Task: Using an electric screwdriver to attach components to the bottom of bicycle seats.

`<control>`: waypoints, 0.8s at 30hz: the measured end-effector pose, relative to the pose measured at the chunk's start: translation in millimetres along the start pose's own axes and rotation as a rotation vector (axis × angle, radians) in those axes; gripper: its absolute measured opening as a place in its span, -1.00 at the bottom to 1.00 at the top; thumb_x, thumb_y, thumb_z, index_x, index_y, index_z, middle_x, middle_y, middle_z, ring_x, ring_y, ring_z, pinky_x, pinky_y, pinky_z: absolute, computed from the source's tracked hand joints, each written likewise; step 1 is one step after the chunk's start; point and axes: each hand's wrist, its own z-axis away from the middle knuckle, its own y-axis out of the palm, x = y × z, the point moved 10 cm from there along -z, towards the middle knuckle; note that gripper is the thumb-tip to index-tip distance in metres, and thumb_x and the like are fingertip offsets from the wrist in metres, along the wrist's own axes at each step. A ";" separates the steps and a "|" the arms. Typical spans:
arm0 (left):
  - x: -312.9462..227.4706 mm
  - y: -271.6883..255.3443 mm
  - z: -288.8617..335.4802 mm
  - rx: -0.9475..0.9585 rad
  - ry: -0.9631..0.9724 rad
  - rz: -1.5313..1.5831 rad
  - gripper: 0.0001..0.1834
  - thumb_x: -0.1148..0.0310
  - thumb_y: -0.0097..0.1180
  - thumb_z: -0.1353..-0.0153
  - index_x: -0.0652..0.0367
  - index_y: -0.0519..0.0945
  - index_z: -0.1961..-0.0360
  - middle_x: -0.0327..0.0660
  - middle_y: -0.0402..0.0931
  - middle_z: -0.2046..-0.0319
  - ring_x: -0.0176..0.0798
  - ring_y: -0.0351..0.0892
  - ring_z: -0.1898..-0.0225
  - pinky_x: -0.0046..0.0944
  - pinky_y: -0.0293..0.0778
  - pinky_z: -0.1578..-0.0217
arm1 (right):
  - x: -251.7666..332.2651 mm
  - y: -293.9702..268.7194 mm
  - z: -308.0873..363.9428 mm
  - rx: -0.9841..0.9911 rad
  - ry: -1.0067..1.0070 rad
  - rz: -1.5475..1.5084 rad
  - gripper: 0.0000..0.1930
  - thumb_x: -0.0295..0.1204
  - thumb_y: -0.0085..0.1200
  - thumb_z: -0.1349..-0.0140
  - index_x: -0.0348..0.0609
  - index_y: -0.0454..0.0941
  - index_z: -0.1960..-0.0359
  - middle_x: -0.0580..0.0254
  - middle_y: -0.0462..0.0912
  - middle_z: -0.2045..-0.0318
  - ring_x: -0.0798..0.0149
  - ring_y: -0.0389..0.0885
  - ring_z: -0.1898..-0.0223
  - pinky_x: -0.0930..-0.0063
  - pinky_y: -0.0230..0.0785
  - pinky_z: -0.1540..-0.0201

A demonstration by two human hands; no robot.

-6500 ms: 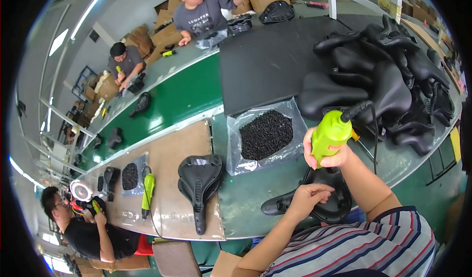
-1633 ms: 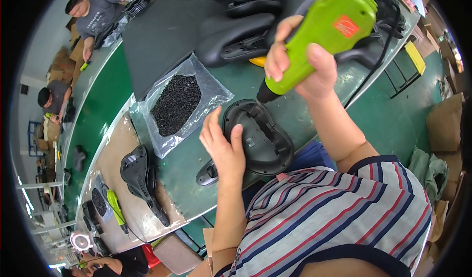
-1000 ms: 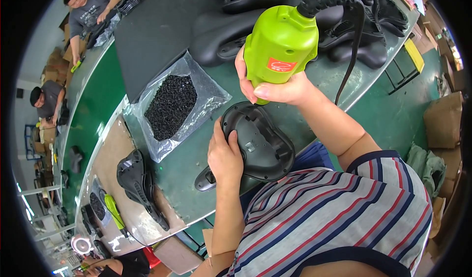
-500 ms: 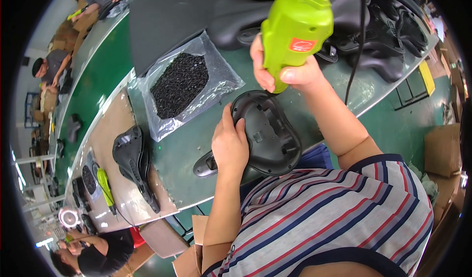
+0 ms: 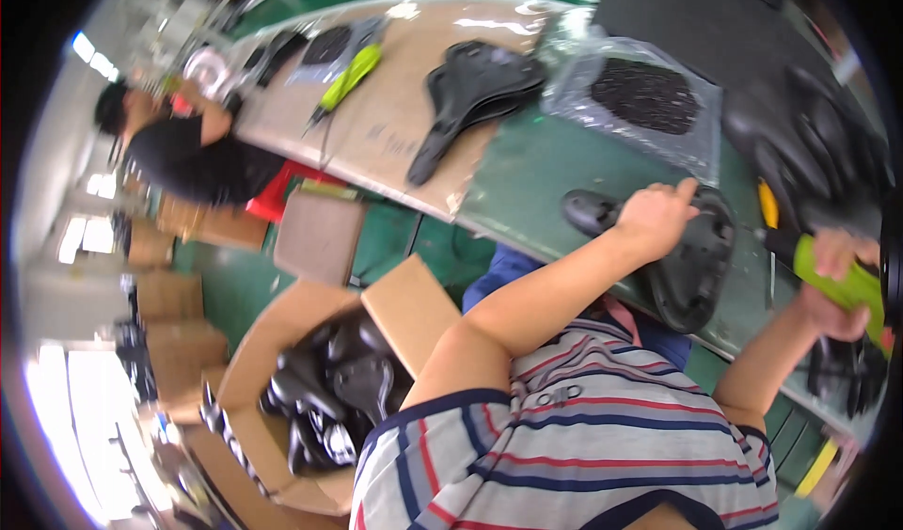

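An upside-down black bicycle saddle (image 5: 691, 281) lies at the near edge of the green tabletop, its narrow nose to the left. Across its middle rests my left hand (image 5: 658, 218), fingers curled on it and holding it. My right hand (image 5: 828, 290), farther right and blurred, is wrapped round a lime-green electric screwdriver (image 5: 858, 295). The screwdriver's black front end points left toward the saddle, apart from it. Just beyond the saddle lies a clear plastic bag (image 5: 710, 144) with a heap of small black pieces (image 5: 644, 95), which look like screws.
Black saddles (image 5: 800, 144) are piled at the right. Two stacked saddles (image 5: 475, 88) and another green electric screwdriver (image 5: 350, 77) lie on the left. Below is an open carton (image 5: 273, 342) of saddles, beside a stool (image 5: 320, 234). A co-worker (image 5: 179, 149) sits far left.
The view has swung left, bringing the carton into sight. My right hand has moved the screwdriver from above the saddle's far edge out to the right. My left hand stays on the saddle.
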 end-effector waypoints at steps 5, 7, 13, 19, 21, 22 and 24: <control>44.6 -95.4 42.7 -0.250 -0.197 0.239 -0.59 0.28 -0.02 -0.16 0.25 0.33 0.01 0.16 0.50 0.31 0.20 0.46 0.19 0.00 0.39 0.20 | 12.9 -66.8 11.2 -0.200 -0.049 -0.009 -0.45 0.00 -0.01 0.12 -0.25 0.34 0.26 0.31 0.22 0.53 0.32 0.17 0.43 0.35 -0.05 0.22; 76.5 -143.1 83.6 -0.394 -0.319 0.318 -0.58 0.26 -0.06 -0.18 0.28 0.35 -0.01 0.19 0.47 0.21 0.20 0.44 0.11 -0.06 0.37 0.12 | -6.2 -68.4 7.0 -0.113 0.046 -0.026 -0.45 -0.02 -0.02 0.10 -0.26 0.32 0.22 0.28 0.25 0.52 0.31 0.20 0.43 0.33 -0.03 0.22; 179.0 -267.2 298.4 -0.899 -0.673 0.152 -0.54 0.10 -0.15 -0.21 0.32 0.48 0.12 0.10 0.50 0.19 0.00 0.47 0.09 -0.21 0.31 0.05 | -88.3 -41.0 3.3 -0.047 0.313 -0.191 -0.53 -0.10 0.02 0.06 -0.21 0.25 0.26 0.24 0.25 0.49 0.26 0.21 0.37 0.29 -0.03 0.15; 183.7 -343.0 570.7 -1.301 -1.061 -0.334 -0.54 0.15 -0.19 -0.27 0.37 0.53 0.14 -0.02 0.54 0.19 -0.19 0.48 0.14 -0.27 0.32 0.04 | -124.9 -9.6 10.5 0.014 0.356 -0.133 -0.51 -0.10 -0.01 -0.03 -0.23 0.21 0.17 0.22 0.27 0.47 0.27 0.23 0.37 0.29 0.00 0.15; 156.7 -371.8 672.2 -1.080 -1.181 -0.979 -0.59 0.21 -0.25 -0.30 0.33 0.56 0.23 0.03 0.55 0.22 0.01 0.52 0.16 -0.15 0.39 0.09 | -130.2 -5.1 14.2 0.001 0.363 -0.131 -0.52 -0.12 -0.04 -0.07 -0.24 0.19 0.12 0.22 0.27 0.47 0.28 0.24 0.37 0.32 0.03 0.17; 148.2 -373.7 721.3 -1.212 -1.341 -0.960 -0.62 0.28 -0.30 -0.31 0.25 0.57 0.24 0.04 0.55 0.26 0.08 0.52 0.18 -0.08 0.41 0.15 | -130.2 -3.7 15.8 -0.005 0.369 -0.155 -0.52 -0.14 -0.05 -0.09 -0.24 0.18 0.10 0.21 0.27 0.47 0.28 0.24 0.38 0.33 0.04 0.18; 139.7 -368.0 811.0 -1.528 -1.750 -0.753 -0.63 0.19 -0.21 -0.25 0.18 0.58 0.20 0.03 0.54 0.23 0.06 0.51 0.16 -0.07 0.41 0.15 | -129.6 2.4 17.1 -0.022 0.393 -0.144 -0.53 -0.15 -0.05 -0.13 -0.23 0.17 0.07 0.24 0.30 0.49 0.30 0.26 0.41 0.40 0.08 0.22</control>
